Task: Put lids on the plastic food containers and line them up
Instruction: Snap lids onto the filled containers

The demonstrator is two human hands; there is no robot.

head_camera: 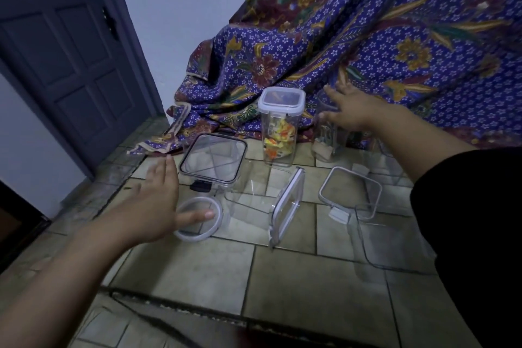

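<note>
Clear plastic containers stand on the tiled floor. A tall one with a white lid (pixel 281 124) holds colourful wrapped sweets. To its right stands a lidless clear jar (pixel 327 138); my right hand (pixel 347 110) reaches over its top, fingers spread, and looks to be touching its rim. A square container with a black-rimmed lid (pixel 213 161) sits at the left. My left hand (pixel 161 200) hovers open over a round white-rimmed lid (pixel 197 219). A container lying on its side (pixel 265 200) has a white lid (pixel 288 206) on its end. A loose square lid (pixel 350 192) lies right of it.
A blue and red patterned cloth (pixel 367 45) is draped behind the containers. A dark panelled door (pixel 65 51) stands at the left. Another clear lidless container (pixel 381 243) sits near my right sleeve.
</note>
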